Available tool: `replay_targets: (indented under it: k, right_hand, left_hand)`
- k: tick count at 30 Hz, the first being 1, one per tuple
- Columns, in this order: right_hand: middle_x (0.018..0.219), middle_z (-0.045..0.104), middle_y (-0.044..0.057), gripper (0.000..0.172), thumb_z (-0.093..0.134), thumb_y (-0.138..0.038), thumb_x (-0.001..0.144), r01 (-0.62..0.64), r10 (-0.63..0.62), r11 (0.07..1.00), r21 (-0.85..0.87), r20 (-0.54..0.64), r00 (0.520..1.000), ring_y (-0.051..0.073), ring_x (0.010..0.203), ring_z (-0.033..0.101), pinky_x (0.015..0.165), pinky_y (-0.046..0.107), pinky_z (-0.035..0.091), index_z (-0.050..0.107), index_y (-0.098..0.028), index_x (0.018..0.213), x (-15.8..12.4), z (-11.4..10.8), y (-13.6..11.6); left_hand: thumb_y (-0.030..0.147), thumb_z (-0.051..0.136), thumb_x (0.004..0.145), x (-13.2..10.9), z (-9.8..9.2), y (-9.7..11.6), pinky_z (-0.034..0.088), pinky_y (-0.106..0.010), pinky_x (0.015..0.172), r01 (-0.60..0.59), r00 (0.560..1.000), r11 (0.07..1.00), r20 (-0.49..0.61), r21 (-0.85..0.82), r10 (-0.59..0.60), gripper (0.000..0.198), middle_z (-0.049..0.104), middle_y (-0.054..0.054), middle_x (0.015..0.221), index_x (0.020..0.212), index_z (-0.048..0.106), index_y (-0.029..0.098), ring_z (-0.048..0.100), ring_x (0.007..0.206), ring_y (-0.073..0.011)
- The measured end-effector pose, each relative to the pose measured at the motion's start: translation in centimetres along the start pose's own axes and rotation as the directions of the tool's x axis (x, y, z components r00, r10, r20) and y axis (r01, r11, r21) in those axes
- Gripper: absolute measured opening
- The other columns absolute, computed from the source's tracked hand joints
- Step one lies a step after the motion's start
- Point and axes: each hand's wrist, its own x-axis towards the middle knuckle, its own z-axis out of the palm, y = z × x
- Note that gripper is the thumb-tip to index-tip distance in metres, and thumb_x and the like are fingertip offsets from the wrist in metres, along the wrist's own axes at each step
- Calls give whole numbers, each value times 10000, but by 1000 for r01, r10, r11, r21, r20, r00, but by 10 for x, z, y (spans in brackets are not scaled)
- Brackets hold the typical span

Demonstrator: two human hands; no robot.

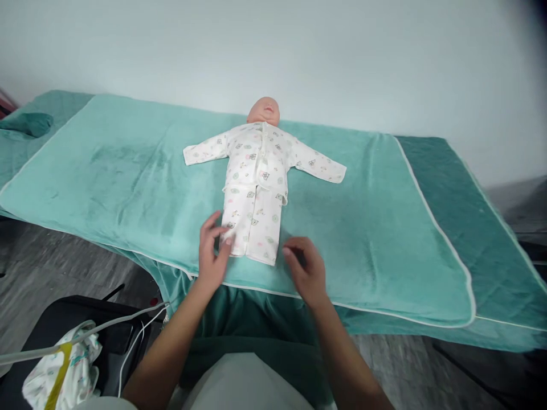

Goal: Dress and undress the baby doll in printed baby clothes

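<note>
A baby doll (263,110) lies on its back on the covered bed, its head by the wall. It is dressed in a white printed baby shirt (256,159), sleeves spread out to both sides. Matching printed baby pants (265,222) lie straight below, overlapped by the shirt's hem. My left hand (213,245) is open at the left pant leg, fingers apart, with fingertips over its edge; whether they touch the cloth I cannot tell. Just right of the other leg's cuff, my right hand (305,267) is loosely curled, thumb and forefinger close together, holding nothing visible.
A light green plush blanket (367,228) with white piping covers the bed, over a darker green cover (461,193). A white wall stands behind. At lower left, a black chair (55,319) holds a bundled printed cloth (81,364); a pale cable (115,319) crosses it.
</note>
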Motion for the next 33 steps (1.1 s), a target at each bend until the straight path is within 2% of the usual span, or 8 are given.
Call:
replay_targets:
  k: [4,7,10,13,18,22,25,33]
  right_hand:
    - [1232,705,113,441,755,-511,873,-274,324,933,233,-215,922,258,1145,679,1035,457,543,650,-211,1179,68,6,22]
    - [1241,726,93,536,797,-575,796,-375,444,864,336,-159,882,276,1190,682,1076,472,536,650,-227,1177,120,18,32]
    - [1098,762,65,539,820,-601,754,-421,482,797,433,-35,875,291,1089,722,1001,475,571,684,-223,1115,148,29,37]
    - [1126,781,58,502,826,-578,772,-396,433,712,580,82,898,293,1078,736,976,477,594,708,-243,1126,150,34,38]
    - [1399,718,3,454,822,-461,836,-302,272,639,708,159,949,277,1360,631,1200,489,494,703,-326,1252,142,30,33]
    - [1500,652,-36,522,778,-465,879,-328,251,616,716,216,943,270,1462,552,1263,539,433,629,-388,1373,144,29,28]
    - [1488,659,-46,520,793,-466,858,-347,280,594,726,219,935,270,1445,572,1261,547,438,631,-401,1347,146,28,27]
    - [1472,678,30,530,711,-514,896,-319,305,725,610,131,943,286,1403,617,1179,582,514,625,-326,1384,143,29,33]
  left_hand:
    - [501,680,965,57,7,-18,327,-480,1311,281,959,926,27,-251,-283,417,513,-95,1612,1298,637,253,431,1554,-280]
    - [487,757,895,95,18,-25,333,-483,1311,402,915,830,135,-387,-380,605,514,-113,1623,1412,572,235,460,1537,-301]
    - [448,805,840,113,28,-30,378,-522,1279,433,900,787,262,-440,-348,727,515,-138,1626,1474,539,211,495,1505,-342]
    - [396,826,808,117,34,-33,398,-523,1266,425,902,793,276,-438,-331,781,509,-133,1638,1509,532,214,501,1502,-354]
    - [357,831,782,125,46,-37,373,-502,1289,387,922,784,197,-486,-333,794,544,-125,1615,1508,552,199,504,1507,-348]
    - [312,834,758,140,58,-41,402,-476,1277,386,921,749,180,-538,-345,784,558,-123,1606,1486,569,191,515,1505,-331]
    - [304,840,742,147,63,-44,399,-462,1282,380,923,740,176,-555,-343,789,563,-122,1601,1476,578,186,520,1503,-323]
    - [378,803,831,123,54,-39,426,-507,1258,382,923,761,171,-525,-345,654,610,-108,1550,1434,611,213,568,1450,-310]
